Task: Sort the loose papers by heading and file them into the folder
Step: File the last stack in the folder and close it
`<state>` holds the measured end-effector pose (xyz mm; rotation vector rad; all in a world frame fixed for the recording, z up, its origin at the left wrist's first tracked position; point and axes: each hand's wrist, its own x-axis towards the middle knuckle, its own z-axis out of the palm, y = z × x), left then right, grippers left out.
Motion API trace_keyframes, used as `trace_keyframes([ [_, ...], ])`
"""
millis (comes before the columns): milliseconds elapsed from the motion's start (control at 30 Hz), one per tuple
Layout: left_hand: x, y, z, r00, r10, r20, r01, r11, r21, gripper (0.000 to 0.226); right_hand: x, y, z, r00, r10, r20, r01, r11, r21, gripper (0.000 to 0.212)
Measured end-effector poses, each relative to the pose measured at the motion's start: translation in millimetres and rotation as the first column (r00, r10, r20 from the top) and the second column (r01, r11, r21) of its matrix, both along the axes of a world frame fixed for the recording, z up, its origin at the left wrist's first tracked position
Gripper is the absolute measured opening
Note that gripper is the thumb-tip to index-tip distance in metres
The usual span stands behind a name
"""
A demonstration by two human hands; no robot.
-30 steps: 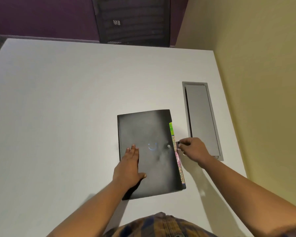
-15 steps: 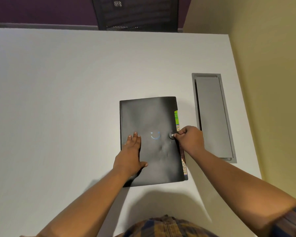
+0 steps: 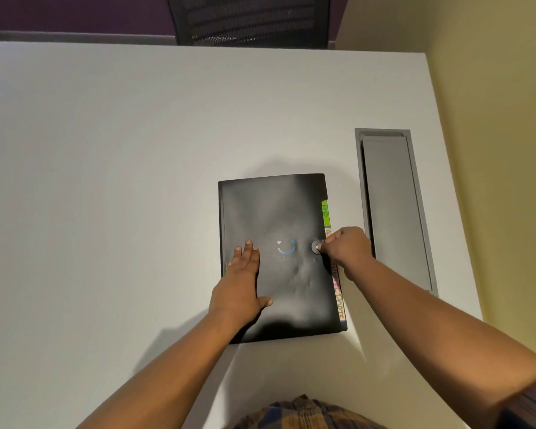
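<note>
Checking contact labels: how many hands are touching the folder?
2. The left hand lies flat on the black folder near its left edge; the right hand pinches the round clasp near its right edge. Neither is hidden.

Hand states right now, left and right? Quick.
Left hand: open, flat on the black folder.
Right hand: closed, fingers curled, pinching the round clasp near the folder's right edge.

folder (image 3: 276, 212): 1;
hands: 2, left hand (image 3: 239, 289), right hand (image 3: 347, 247);
snap button (image 3: 315, 247): 1;
table (image 3: 106, 181): 1;
hatch (image 3: 393, 212): 1;
chair (image 3: 251, 20): 1
</note>
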<state>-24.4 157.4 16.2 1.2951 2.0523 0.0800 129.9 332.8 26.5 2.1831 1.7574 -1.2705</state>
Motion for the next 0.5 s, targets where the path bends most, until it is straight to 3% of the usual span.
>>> trace_keyframes([
  [267, 1, 0, -3, 1.0, 0.006, 0.001, -0.006, 1.0, 0.02, 0.111, -2, -1, -6, 0.993, 0.105, 0.048, -0.107, 0.993, 0.056, 0.027],
  [500, 2, 0, 0, 1.0, 0.008, -0.003, -0.008, 1.0, 0.017, 0.11, 1, -3, -10, 0.988, 0.147, 0.037, -0.151, 0.982, 0.114, 0.012],
])
